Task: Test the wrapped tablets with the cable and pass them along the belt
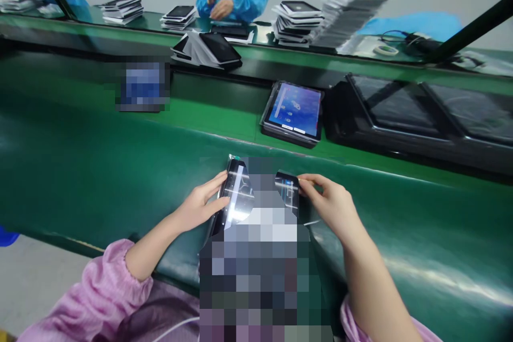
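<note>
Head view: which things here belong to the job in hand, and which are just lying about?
In hand: tablet, gripped at its edges by left hand and right hand.
Lying about: lit tablet on the belt, tablet stacks on the far bench, tape roll, dark trays.

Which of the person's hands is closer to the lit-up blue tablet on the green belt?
Right. The right hand grips the dark device at its corner, nearly in line with the blue tablet; the left hand holds it further to the left.
</note>
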The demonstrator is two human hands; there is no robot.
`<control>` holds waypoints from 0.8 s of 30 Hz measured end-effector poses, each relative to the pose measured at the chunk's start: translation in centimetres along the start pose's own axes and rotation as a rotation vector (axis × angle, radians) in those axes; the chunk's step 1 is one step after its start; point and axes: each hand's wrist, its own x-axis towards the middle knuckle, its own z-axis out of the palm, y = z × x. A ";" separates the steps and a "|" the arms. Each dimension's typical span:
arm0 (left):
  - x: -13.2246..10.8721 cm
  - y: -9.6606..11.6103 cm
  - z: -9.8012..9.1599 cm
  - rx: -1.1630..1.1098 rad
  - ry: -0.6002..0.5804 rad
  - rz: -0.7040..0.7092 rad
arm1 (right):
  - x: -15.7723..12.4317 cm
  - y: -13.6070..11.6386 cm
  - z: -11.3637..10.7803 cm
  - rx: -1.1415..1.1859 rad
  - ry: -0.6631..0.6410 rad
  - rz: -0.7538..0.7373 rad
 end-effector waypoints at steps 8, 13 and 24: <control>0.0 -0.1 -0.5 -0.068 0.044 0.004 | 0.9 0.3 1.6 0.010 0.038 -0.155; -0.4 -0.7 0.4 -0.048 0.080 0.015 | 0.8 0.5 0.9 -0.081 0.030 -0.318; -13.4 -2.0 4.6 0.377 -0.037 -0.149 | 2.5 2.9 0.8 -0.257 -0.045 -0.625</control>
